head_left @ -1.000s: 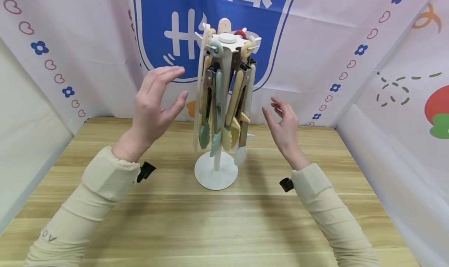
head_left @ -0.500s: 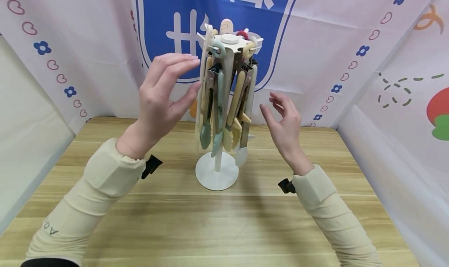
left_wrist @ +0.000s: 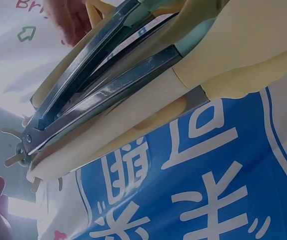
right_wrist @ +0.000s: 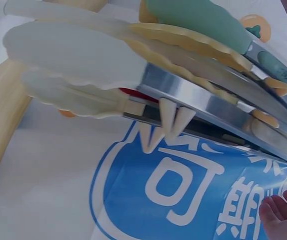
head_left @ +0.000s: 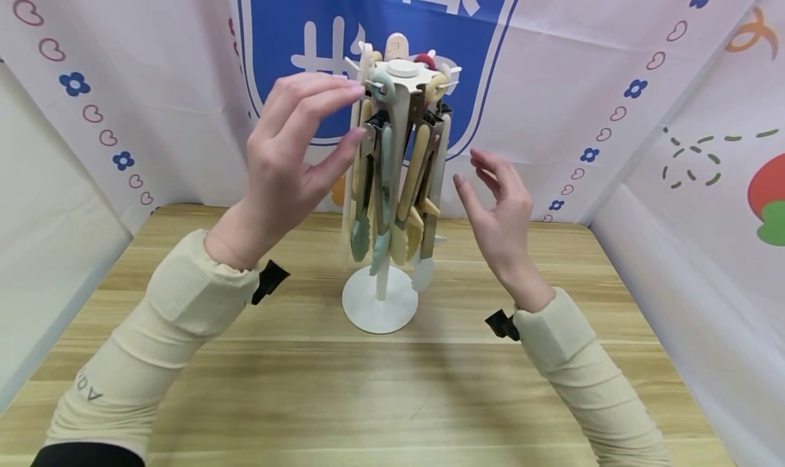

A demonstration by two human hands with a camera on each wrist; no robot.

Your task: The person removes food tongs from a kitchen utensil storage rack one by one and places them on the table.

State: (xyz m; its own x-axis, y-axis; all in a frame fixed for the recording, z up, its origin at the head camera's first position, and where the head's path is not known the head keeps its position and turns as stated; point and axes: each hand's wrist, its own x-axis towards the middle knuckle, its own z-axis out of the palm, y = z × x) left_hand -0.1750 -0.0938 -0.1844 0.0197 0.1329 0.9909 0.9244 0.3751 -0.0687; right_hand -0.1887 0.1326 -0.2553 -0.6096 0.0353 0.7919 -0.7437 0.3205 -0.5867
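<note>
A white rotating rack [head_left: 380, 310] stands upright on the table with several kitchen tongs hanging from its top hooks. Mint-green tongs [head_left: 385, 160] and yellow tongs [head_left: 417, 167] face the front; tongs with white scalloped tips [head_left: 423, 275] hang at the right. On the left side hangs a long cream utensil [left_wrist: 118, 120], large in the left wrist view. My left hand [head_left: 288, 146] is raised beside the rack's top, fingers extended and thumb apart, its fingertips overlapping the cream utensil. My right hand [head_left: 499, 215] hovers right of the rack, fingers loosely bent, holding nothing.
The wooden table [head_left: 368, 399] reaches back to a white printed cloth with a blue emblem [head_left: 270, 51]. Cloth walls close off both sides. A red ring [head_left: 424, 61] and a pale rounded handle [head_left: 396, 46] show at the rack's far side.
My left hand has moved right and up, toward the top of the rack. The right hand has shifted only slightly. The rack and its tongs stay in place.
</note>
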